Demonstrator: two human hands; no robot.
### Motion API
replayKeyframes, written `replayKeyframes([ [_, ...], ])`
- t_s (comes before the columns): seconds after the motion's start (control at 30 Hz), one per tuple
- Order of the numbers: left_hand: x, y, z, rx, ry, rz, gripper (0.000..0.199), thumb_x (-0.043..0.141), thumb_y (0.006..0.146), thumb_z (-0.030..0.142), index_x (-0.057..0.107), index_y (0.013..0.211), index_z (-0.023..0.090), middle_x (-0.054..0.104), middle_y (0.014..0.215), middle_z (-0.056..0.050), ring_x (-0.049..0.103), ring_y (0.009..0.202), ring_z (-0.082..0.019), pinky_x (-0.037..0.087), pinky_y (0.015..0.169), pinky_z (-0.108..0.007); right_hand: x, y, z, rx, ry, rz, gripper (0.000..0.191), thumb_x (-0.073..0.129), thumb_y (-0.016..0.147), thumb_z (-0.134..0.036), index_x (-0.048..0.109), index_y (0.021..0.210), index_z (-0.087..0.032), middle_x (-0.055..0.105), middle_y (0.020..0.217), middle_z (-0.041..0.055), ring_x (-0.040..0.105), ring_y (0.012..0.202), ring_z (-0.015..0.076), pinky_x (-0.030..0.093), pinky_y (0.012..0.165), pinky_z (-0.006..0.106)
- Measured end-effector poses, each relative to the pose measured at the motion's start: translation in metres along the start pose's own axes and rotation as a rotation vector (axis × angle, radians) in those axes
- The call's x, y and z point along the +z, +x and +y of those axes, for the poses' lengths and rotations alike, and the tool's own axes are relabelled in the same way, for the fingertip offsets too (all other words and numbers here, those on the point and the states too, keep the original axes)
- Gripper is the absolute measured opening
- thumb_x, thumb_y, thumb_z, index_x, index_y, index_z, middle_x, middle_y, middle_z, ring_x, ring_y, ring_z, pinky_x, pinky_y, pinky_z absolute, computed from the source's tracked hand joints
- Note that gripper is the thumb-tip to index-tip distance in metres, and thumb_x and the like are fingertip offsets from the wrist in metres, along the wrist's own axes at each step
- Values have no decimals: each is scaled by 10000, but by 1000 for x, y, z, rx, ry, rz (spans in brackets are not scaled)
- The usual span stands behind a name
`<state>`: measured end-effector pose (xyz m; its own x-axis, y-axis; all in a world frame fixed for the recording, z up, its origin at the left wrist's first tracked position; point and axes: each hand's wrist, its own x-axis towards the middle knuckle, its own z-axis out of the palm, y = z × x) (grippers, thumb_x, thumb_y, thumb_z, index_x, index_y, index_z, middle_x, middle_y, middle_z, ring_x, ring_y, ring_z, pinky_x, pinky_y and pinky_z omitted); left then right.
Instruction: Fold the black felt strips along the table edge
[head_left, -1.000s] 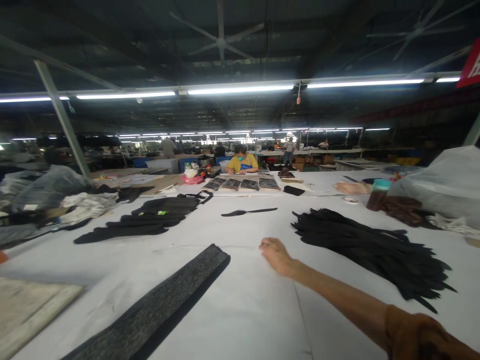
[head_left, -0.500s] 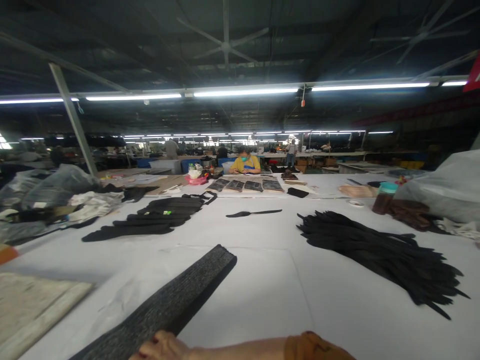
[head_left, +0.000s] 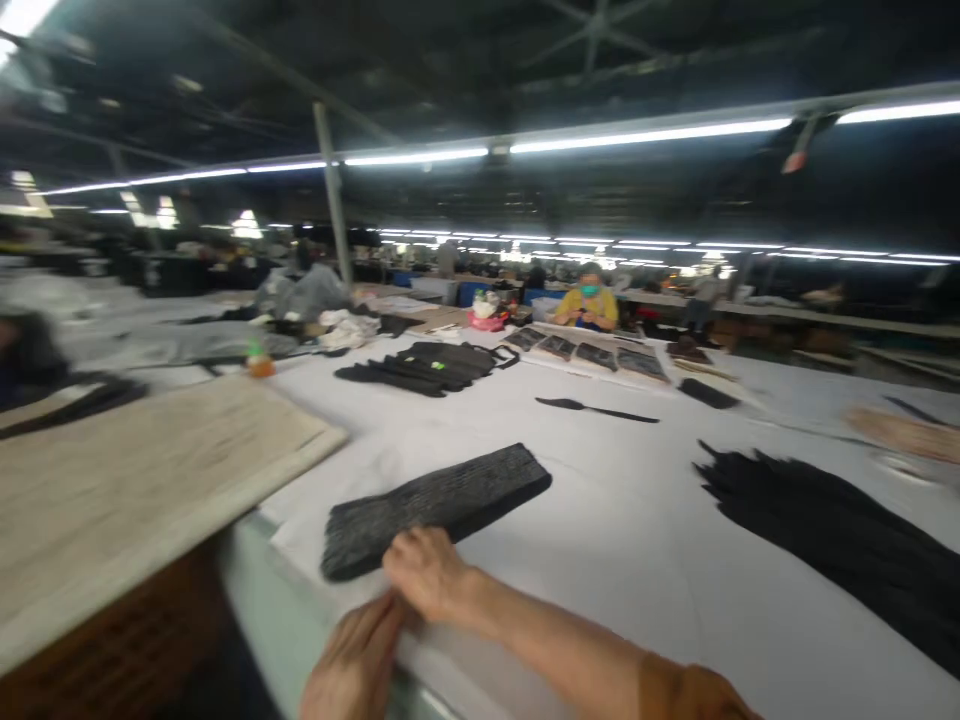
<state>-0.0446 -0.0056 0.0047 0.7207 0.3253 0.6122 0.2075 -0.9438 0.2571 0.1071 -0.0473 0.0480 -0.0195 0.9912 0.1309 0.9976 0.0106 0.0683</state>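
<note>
A stack of dark grey ribbed knit pieces (head_left: 442, 490) lies slantwise near the front of the white table. At its near edge, my right hand (head_left: 429, 572) has its fingers curled down, and its fingertips are hidden. Just below, my left hand (head_left: 354, 652) is held over the table's front edge with its fingers pressed together, their tips meeting my right hand. Whatever lies between the two hands, if anything, cannot be made out. Farther back on the table is a thin black strip (head_left: 596, 409).
A pale worn board (head_left: 150, 470) juts in at the left, above a brown crate (head_left: 142, 640). Black pieces are laid out at the back (head_left: 427, 367), with a bigger black pile (head_left: 832, 530) at the right. A person in yellow (head_left: 589, 303) sits across the table.
My view has swung left. My left hand has come into sight and is against my right hand. The whole grey stack now shows, where its near end was cut off before.
</note>
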Motion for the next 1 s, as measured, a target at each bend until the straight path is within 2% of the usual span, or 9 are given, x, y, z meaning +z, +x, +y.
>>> replayKeyframes([
  [0.03, 2, -2, 3, 62, 43, -24, 301, 421, 860, 125, 676, 981, 229, 698, 1042, -48, 649, 964, -215, 553, 842, -325, -1, -1, 1, 126, 86, -51, 285, 716, 686, -145, 597, 945, -153, 623, 997, 55, 582, 954, 215, 503, 754, 303],
  [0.07, 3, -2, 7, 73, 98, -50, 350, 388, 844, 80, 667, 1017, 201, 693, 1070, -67, 644, 992, -229, 541, 884, -367, -3, 0, 2, 169, 111, -44, 170, 608, 780, -104, 598, 941, -159, 626, 998, 53, 585, 951, 199, 491, 762, 294],
  [0.13, 4, 0, 13, 79, 164, -109, 401, 361, 802, 14, 645, 1057, 137, 669, 1138, -111, 616, 1069, -256, 505, 951, -433, -3, 2, 5, 192, 152, -43, 193, 433, 881, -61, 594, 922, -160, 631, 961, 48, 591, 918, 173, 469, 773, 279],
  [0.2, 4, 4, 17, 64, 168, -154, 432, 362, 783, -9, 609, 1119, 105, 628, 1210, -139, 570, 1146, -267, 478, 984, -456, -2, 3, 6, 197, 172, -31, 249, 356, 921, -63, 585, 912, -161, 629, 938, 46, 590, 899, 159, 452, 770, 262],
  [0.37, 6, 11, 14, 12, 151, -186, 470, 381, 770, -22, 551, 1198, 74, 604, 1225, -164, 541, 1171, -262, 439, 1021, -441, -1, -2, -3, 263, 162, -26, 171, 439, 930, -128, 593, 879, -181, 626, 941, 31, 587, 910, 162, 438, 736, 247],
  [0.5, 6, 12, 10, -5, 161, -183, 393, 397, 789, -14, 590, 1119, 75, 648, 1104, -146, 584, 1069, -262, 440, 1008, -443, 3, -2, -8, 266, 119, -25, 140, 490, 920, -152, 619, 884, -189, 625, 951, 34, 588, 936, 184, 444, 706, 260],
  [0.63, 3, 11, 17, 26, 115, -182, 301, 419, 814, 14, 611, 1030, 99, 656, 1020, -112, 591, 1010, -243, 466, 970, -400, 2, 2, -7, 253, 116, -35, 122, 516, 922, -200, 631, 889, -179, 631, 945, 52, 597, 927, 190, 447, 711, 272],
  [0.87, 6, 13, 15, 13, 196, -199, 298, 427, 824, 24, 596, 1060, 93, 611, 1163, -136, 531, 1143, -264, 407, 1032, -422, -2, 6, -4, 286, 106, -61, 156, 485, 941, -239, 628, 903, -189, 640, 946, 60, 619, 899, 200, 436, 699, 280],
  [1.0, 7, 17, 13, -83, 336, -262, 305, 415, 810, -3, 604, 1039, 68, 579, 1222, -186, 541, 1130, -291, 430, 986, -434, -1, 6, -2, 274, 105, -55, 170, 468, 940, -221, 632, 909, -185, 645, 943, 67, 622, 891, 213, 435, 700, 292],
])
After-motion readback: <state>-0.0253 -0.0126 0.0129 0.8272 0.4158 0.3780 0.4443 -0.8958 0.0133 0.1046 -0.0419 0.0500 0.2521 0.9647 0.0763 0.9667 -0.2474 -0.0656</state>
